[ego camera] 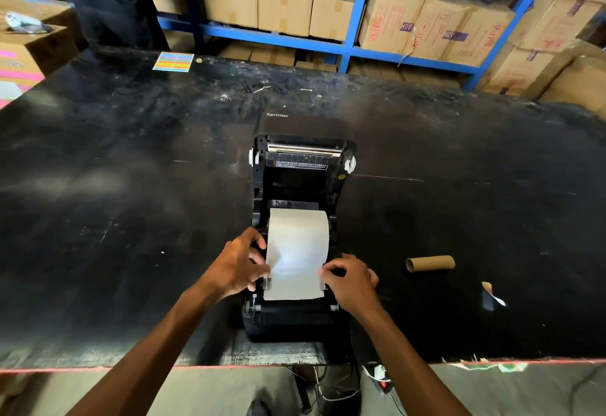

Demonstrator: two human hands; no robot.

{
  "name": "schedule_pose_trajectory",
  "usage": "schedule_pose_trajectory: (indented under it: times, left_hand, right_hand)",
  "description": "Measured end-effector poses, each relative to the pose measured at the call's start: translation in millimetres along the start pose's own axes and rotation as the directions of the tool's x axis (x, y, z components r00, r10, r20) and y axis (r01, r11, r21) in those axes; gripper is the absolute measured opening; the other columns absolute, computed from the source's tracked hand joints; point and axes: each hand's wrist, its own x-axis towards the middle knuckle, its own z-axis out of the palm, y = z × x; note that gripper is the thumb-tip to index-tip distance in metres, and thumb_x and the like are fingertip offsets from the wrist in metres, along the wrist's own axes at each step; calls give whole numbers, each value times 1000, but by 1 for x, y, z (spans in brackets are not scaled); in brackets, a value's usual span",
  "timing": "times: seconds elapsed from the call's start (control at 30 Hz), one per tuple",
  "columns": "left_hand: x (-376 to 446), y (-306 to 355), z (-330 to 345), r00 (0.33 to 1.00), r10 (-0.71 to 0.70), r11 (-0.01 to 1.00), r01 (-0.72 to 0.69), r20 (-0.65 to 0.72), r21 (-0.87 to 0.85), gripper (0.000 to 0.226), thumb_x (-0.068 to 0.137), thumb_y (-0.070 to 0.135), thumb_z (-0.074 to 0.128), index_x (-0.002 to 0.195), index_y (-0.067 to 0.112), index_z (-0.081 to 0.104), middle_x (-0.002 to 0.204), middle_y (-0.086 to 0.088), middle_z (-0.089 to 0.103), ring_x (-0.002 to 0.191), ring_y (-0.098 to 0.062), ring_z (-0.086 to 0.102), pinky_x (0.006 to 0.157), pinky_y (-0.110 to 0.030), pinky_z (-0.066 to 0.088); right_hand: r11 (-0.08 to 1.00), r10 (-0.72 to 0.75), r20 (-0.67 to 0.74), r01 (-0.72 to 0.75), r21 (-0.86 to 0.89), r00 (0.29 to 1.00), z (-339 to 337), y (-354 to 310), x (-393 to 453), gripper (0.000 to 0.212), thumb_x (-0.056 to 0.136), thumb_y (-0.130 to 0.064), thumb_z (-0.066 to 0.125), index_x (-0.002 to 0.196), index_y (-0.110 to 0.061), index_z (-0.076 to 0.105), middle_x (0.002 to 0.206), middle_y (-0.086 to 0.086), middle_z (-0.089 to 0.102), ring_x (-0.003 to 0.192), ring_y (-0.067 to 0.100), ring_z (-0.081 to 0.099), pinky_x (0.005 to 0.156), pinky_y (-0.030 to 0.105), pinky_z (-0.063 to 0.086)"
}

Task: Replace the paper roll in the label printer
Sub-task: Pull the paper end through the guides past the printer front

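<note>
on the black table: one label printer, one paper roll, one empty cardboard core, one coloured sticker sheet, one paper scrap; two hands, left hand and right hand.

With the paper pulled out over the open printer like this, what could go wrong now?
1. Each hand, left hand and right hand, pinches one edge of the paper; an uneven pull might feed it skewed or crease it.
2. The printer sits close to the table edge, so a hard tug may drag it off.
</note>
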Motion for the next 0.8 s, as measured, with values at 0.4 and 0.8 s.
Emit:
schedule_pose_trajectory:
  times: [0.4,0.8]
  left_hand:
    - [7,5,3,999,-36,992,37,-6,119,26,77,5,70,84,14,48,82,-12,70,48,-19,57,45,-31,51]
    - [1,4,3,999,-2,995,5,-36,103,25,79,6,72,82,16,50,79,-6,68,53,-20,64,45,-25,52]
  right_hand:
    - [820,-541,-7,526,-228,841,-9,8,-20,21,75,-39,70,88,-22,70,111,-2,55,109,15,44,88,29,32]
    - [441,-763,217,736,-514,609,-1,13,-17,27,93,-24,46,80,-15,69,85,1,66,81,20,57,65,31,48]
